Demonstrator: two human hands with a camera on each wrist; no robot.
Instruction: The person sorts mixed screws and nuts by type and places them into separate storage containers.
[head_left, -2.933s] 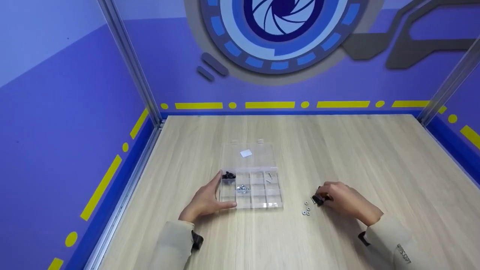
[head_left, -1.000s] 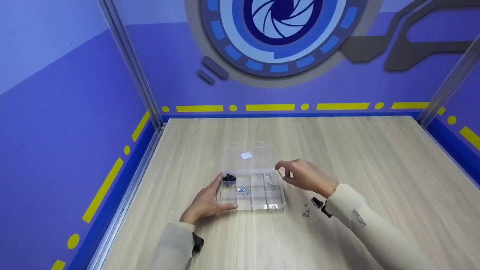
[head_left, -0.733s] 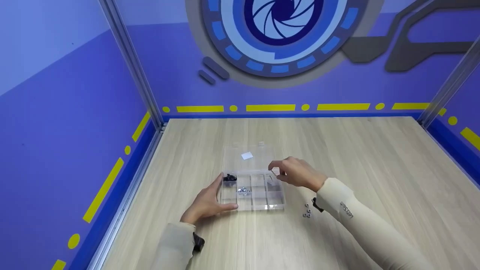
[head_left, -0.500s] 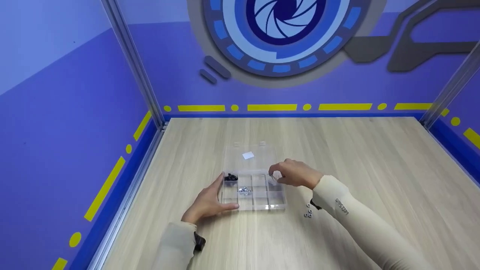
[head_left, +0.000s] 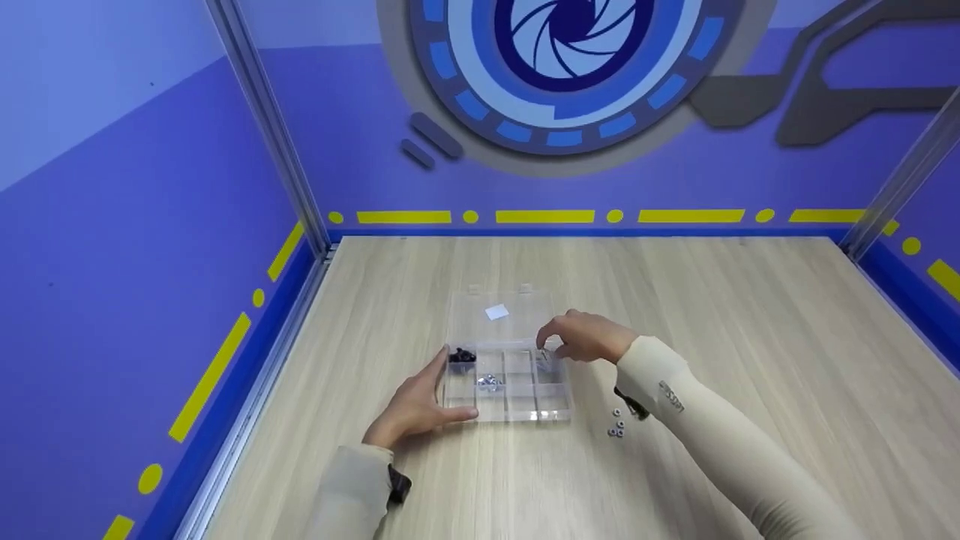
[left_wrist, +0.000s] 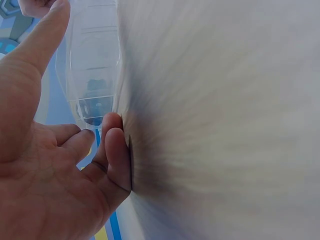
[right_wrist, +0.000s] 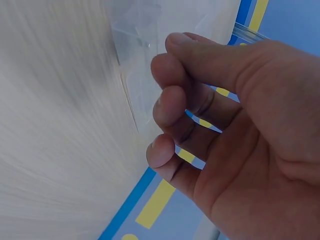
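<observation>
Slender silver metal fastener [head_left: 544, 355]: at back-right cell of clear divided plastic box [head_left: 514, 415]; probably light, stiff, slippery; pinch mid-shank | right hand [head_left: 590, 337]: fingers curled, hold unclear | left hand [head_left: 414, 406]: fingers spread, touching box's left side

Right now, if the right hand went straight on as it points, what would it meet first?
Probably the floor of the back right compartment in the clear box, where the right hand points; the depth is unclear.

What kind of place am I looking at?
Probably a walled-in work booth: a wood-grain table, metal posts at its far corners, and blue-purple printed panels around it.
</observation>
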